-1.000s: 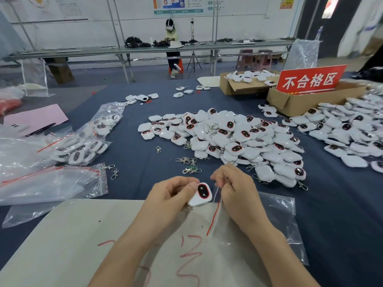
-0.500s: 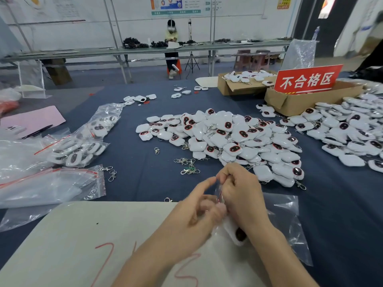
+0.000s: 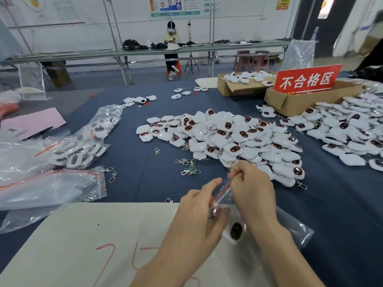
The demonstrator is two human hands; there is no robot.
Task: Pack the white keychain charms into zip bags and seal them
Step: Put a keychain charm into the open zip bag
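One zip bag [image 3: 223, 191], red-striped mouth pinched by left hand [image 3: 196, 216] and right hand [image 3: 251, 191], fingers [image 3: 238, 172] pressed together. One charm [image 3: 236, 230] sits low inside it, over the white board [image 3: 83, 235]. Loose pile [image 3: 228, 137] behind on the surface [image 3: 145, 183]: uncountable.

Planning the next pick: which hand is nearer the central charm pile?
Right. The right hand borders the central charm pile; the left hand is farther back, over the white board.

A red sign [image 3: 307, 80] stood in a cardboard box [image 3: 296, 104] at upper right. A pink sheet [image 3: 31, 121] and black pen [image 3: 38, 133] lay at middle left.
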